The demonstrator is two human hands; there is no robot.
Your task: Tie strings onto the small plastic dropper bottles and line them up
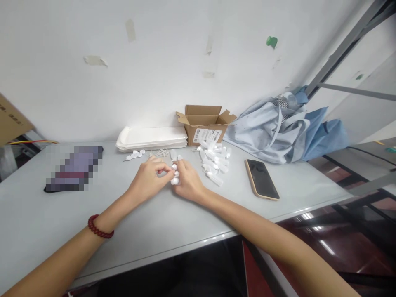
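Head camera, and I'm looking at a few small white pieces point(175, 180), rounded and glossy, bunched between two hands just above the counter point(145, 231). Left hand point(151, 176) slants in from the lower left, thumb and forefinger narrowed to a pinch on them, a knobbly dark red bracelet point(100, 227) round its wrist. Right hand point(190, 181) comes from the lower right, forearm long and low, fingers curled about the other side. Just beyond, right: a loose heap of translucent plastic tubes point(213, 159). Left: a short row of white rounded bits point(135, 155). Farther back, I've got a flat white stack point(151, 139) beside an open brown cardboard box point(204, 133). Outermost right, a dark-screened phone point(262, 179) lies flat near crumpled pale-blue cloth point(266, 128).
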